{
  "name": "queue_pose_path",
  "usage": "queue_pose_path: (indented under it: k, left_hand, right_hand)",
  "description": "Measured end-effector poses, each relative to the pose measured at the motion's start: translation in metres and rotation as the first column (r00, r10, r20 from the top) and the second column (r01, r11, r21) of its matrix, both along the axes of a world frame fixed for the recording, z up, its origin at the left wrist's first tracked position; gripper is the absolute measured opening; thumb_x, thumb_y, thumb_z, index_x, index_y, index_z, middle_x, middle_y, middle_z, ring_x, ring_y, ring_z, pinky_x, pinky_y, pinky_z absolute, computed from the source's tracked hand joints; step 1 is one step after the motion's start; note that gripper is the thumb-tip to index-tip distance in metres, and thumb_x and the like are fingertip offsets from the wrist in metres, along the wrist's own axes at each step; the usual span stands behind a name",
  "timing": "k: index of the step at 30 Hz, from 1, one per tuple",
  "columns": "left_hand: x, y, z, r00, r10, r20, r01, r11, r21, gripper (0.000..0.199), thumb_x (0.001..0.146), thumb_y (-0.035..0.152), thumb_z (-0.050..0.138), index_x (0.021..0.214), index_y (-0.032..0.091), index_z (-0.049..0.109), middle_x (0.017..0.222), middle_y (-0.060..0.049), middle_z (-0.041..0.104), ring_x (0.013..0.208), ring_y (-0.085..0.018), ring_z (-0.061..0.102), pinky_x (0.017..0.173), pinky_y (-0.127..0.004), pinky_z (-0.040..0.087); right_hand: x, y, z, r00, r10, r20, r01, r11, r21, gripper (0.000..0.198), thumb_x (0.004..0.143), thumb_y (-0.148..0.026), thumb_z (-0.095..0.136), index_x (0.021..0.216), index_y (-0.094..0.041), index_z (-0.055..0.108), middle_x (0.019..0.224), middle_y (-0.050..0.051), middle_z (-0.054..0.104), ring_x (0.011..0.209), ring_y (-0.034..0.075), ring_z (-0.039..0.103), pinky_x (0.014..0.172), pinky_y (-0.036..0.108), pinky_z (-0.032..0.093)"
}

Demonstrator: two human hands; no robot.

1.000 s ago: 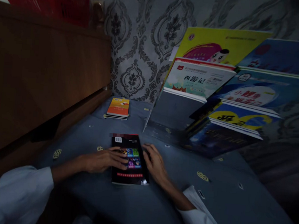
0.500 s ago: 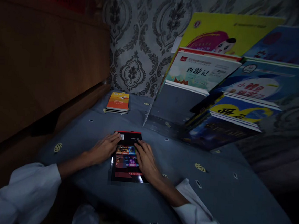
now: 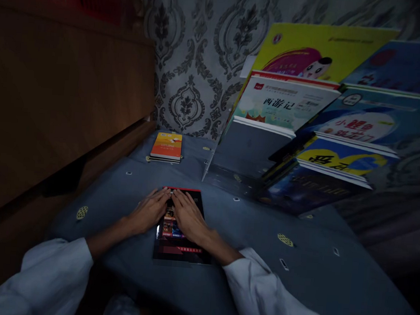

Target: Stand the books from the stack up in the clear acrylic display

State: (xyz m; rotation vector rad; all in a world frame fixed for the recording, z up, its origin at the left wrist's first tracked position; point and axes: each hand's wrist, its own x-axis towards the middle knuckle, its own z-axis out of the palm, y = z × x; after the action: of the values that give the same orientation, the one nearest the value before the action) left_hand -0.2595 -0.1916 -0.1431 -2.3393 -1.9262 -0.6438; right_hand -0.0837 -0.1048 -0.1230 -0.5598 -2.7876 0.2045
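A black book (image 3: 186, 243) lies flat near the front edge of a cloth-covered surface (image 3: 241, 220), its small colour pictures partly hidden from us. We see the left hand (image 3: 150, 212) laid over its upper left side and the right hand (image 3: 189, 217) across its middle, fingertips almost meeting near the top edge. Both look flattened, fingers close together and curled around nothing; whether the left thumb reaches under the cover, we cannot tell. We judge the step in hand to be pressing or squaring the book; a move from here would call for light, even pressure, or for fingers at an edge were it to be lifted. Beyond, well apart, we find an orange-topped stack of books (image 3: 166, 147). To the right, a clear stand (image 3: 226, 178) bears tiered books (image 3: 283, 102) before a patterned wall (image 3: 191, 64).
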Motion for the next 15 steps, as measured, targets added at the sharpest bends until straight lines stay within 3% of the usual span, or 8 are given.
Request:
queue_pose_path:
  k: [5, 12, 15]
  left_hand:
    - [0.004, 0.000, 0.004, 0.999, 0.027, -0.040, -0.028, 0.999, -0.031, 0.041, 0.097, 0.016, 0.041, 0.137, 0.013, 0.047, 0.145, -0.015, 0.054, 0.138, -0.023, 0.048, 0.115, -0.045, 0.040]
    - [0.003, 0.000, 0.005, 1.000, 0.021, -0.019, -0.021, 0.999, -0.036, 0.040, 0.099, 0.018, 0.039, 0.138, 0.015, 0.046, 0.147, -0.014, 0.052, 0.140, -0.022, 0.046, 0.115, -0.044, 0.039]
    - [0.003, 0.000, 0.007, 1.000, 0.021, -0.020, -0.022, 0.999, -0.029, 0.041, 0.099, 0.018, 0.037, 0.138, 0.016, 0.046, 0.146, -0.013, 0.054, 0.139, -0.022, 0.047, 0.115, -0.045, 0.039]
  right_hand:
    - [0.001, 0.012, -0.001, 1.000, 0.004, -0.007, -0.004, 1.000, -0.024, 0.047, 0.100, -0.022, 0.035, 0.144, -0.008, 0.049, 0.149, 0.019, 0.050, 0.143, 0.025, 0.041, 0.119, 0.050, 0.032]
    - [0.038, 0.032, -0.013, 0.979, -0.200, -0.042, 0.198, 0.979, -0.047, 0.049, 0.101, -0.030, 0.036, 0.146, -0.015, 0.048, 0.150, 0.015, 0.049, 0.142, 0.026, 0.042, 0.119, 0.054, 0.029]
    - [0.047, 0.038, -0.019, 0.972, -0.222, -0.082, 0.216, 0.973, -0.076, 0.049, 0.101, -0.031, 0.035, 0.146, -0.017, 0.047, 0.151, 0.014, 0.049, 0.141, 0.025, 0.044, 0.118, 0.054, 0.031]
